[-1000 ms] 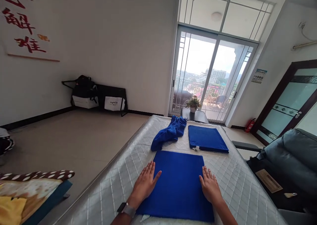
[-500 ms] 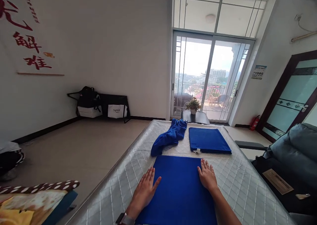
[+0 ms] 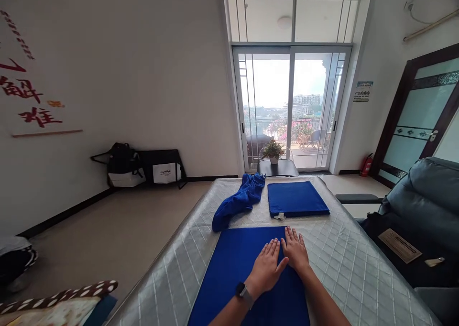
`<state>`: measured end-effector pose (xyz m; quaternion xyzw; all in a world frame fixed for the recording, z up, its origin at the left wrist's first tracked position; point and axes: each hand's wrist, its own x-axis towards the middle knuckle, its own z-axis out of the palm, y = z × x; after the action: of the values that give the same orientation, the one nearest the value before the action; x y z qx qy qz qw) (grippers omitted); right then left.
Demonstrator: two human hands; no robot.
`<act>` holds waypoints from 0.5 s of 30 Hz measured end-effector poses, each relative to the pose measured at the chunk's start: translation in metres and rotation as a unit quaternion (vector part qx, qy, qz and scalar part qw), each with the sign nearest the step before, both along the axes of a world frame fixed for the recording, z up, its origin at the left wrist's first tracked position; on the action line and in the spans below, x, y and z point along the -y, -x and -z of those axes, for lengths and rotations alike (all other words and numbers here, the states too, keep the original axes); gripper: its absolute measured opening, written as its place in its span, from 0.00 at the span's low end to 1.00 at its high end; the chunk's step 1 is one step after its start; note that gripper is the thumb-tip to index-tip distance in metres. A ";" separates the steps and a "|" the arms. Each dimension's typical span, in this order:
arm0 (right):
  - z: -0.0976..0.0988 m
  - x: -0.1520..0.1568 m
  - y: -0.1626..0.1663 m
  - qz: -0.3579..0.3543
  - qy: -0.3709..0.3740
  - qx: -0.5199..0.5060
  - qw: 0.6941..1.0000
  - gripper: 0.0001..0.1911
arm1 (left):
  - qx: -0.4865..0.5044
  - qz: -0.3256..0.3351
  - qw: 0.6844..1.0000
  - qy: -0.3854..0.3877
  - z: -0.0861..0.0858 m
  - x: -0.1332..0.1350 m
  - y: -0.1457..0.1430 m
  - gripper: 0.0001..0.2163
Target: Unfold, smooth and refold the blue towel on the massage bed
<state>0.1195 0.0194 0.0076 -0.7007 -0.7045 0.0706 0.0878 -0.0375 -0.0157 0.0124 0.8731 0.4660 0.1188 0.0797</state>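
Observation:
A flat, folded blue cloth [image 3: 229,268] lies in front of me on a mattress [image 3: 168,273] with a silvery quilted cover. Wearing a watch, my left hand [image 3: 267,266] rests flat on the cloth with its fingers stretched out, close beside the right. My right hand [image 3: 296,249] lies flat at the cloth's far right edge, fingers extended. Beyond it sits a second folded blue cloth [image 3: 297,198] with a white tag at its near edge. A crumpled blue cloth bag [image 3: 238,201] lies to the left of that one.
A potted plant [image 3: 273,151] stands on a dark chair [image 3: 278,168] past the mattress, before the glass sliding door [image 3: 265,96]. On the right is a dark armchair [image 3: 426,197]. A patterned blanket [image 3: 60,302] is at the lower left, and bags [image 3: 124,161] stand by the wall.
My left hand has moved from the cloth's left edge rightward across it, now next to my right hand. The right hand stays near the right edge. The view has turned slightly left.

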 end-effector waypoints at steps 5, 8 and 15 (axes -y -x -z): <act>0.001 0.000 -0.002 -0.011 0.000 0.009 1.000 0.32 | 0.008 -0.028 1.000 0.002 0.008 -0.018 -0.022 0.34; 0.000 -0.001 0.000 0.003 0.005 0.001 1.000 0.33 | -0.001 -0.067 0.997 -0.032 0.022 -0.031 0.015 0.32; 0.000 -0.001 0.002 0.013 0.007 -0.010 1.000 0.33 | -0.062 -0.180 0.978 -0.084 0.046 -0.052 0.151 0.30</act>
<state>0.1173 0.0208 0.0075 -0.7097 -0.6939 0.0810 0.0906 -0.1890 0.0359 -0.0335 0.7842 0.6079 0.1157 -0.0457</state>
